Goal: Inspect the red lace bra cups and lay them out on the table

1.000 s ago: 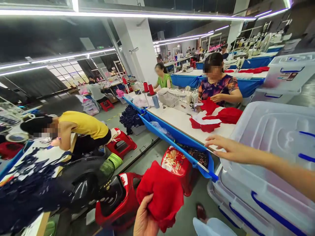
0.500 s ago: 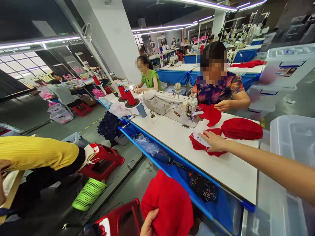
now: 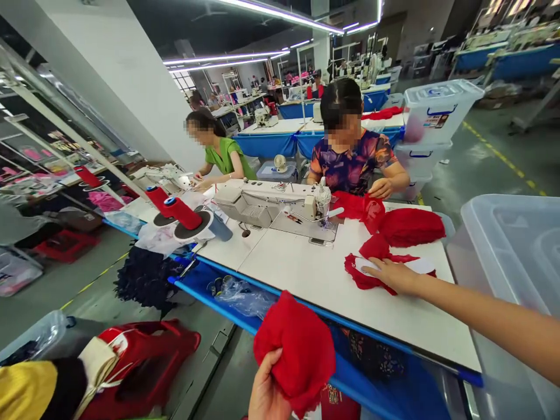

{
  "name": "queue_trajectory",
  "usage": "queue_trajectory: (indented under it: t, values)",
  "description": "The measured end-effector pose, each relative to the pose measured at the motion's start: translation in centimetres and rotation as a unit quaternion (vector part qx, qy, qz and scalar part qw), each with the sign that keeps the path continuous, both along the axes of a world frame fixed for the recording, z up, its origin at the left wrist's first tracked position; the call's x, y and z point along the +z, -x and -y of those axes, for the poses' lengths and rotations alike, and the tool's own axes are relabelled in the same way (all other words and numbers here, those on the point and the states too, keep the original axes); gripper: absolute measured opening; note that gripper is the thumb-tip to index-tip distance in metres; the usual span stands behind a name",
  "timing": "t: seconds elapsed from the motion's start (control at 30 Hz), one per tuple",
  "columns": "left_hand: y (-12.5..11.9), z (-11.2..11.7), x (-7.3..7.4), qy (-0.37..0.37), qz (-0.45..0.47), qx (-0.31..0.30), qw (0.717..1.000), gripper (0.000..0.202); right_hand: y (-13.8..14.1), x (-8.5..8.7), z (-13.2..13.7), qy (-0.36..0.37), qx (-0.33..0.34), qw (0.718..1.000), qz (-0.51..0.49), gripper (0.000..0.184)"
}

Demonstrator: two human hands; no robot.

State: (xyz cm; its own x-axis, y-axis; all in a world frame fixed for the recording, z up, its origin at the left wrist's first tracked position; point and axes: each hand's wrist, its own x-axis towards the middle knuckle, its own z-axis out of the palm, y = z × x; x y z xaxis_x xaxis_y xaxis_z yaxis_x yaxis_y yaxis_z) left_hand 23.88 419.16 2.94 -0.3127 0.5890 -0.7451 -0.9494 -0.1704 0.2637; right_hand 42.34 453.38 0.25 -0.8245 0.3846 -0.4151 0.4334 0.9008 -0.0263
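Note:
My left hand (image 3: 265, 392) grips a bunched red fabric piece (image 3: 295, 350) low in front of the white sewing table (image 3: 306, 274). My right hand (image 3: 391, 274) reaches across the table and rests on a small stack of red cut pieces (image 3: 365, 280) with a white paper tag (image 3: 420, 266) on top. Its fingers lie flat on the stack. A second, thicker pile of red pieces (image 3: 411, 226) sits just beyond. A person in a patterned top (image 3: 350, 166) sits opposite at the sewing machine (image 3: 275, 204), holding red fabric (image 3: 363, 205) at the needle.
A large clear plastic bin (image 3: 511, 262) stands at my right. A blue cloth trough (image 3: 262, 303) hangs along the table's near edge. Red thread cones (image 3: 179, 211) stand at the left end. A red stool (image 3: 140, 361) and another person's yellow sleeve (image 3: 26, 391) are low left. More workers sit behind.
My view has moved closer to the table and turned right. My right hand went from above the bin's corner onto the tagged red stack. My left hand kept hold of the red piece.

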Motion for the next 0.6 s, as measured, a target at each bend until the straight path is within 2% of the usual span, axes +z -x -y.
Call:
queue_trajectory:
  t: [0.1, 0.23, 0.33, 0.4, 0.5, 0.6]
  values:
    - [1.7, -4.3, 0.9, 0.032, -0.003, 0.003, 0.999, 0.039, -1.6, 0.0, -0.6, -0.011, -0.016, 0.999, 0.027, 0.102]
    - [2.6, -11.4, 0.7, -0.016, -0.006, -0.053, 0.998, 0.037, -4.3, -1.2, -2.3, -0.032, -0.037, 0.998, 0.044, 0.1]
    - [3.1, -16.7, -1.0, -0.049, -0.031, -0.11, 0.992, 0.035, -6.2, -2.9, -3.5, -0.075, -0.067, 0.994, 0.033, 0.089]
    - [3.5, -19.7, -2.5, -0.036, -0.077, -0.137, 0.987, 0.033, -6.8, -3.4, -4.0, -0.089, -0.074, 0.993, 0.033, 0.087]
    - [4.0, -22.7, -5.0, 0.004, -0.144, -0.157, 0.977, 0.036, -6.1, -2.0, -4.1, -0.088, -0.046, 0.995, 0.014, 0.081]
    - [4.6, -23.6, -6.9, 0.024, -0.168, -0.162, 0.972, 0.044, -3.0, 0.5, -4.2, -0.051, -0.03, 0.998, -0.027, 0.051]
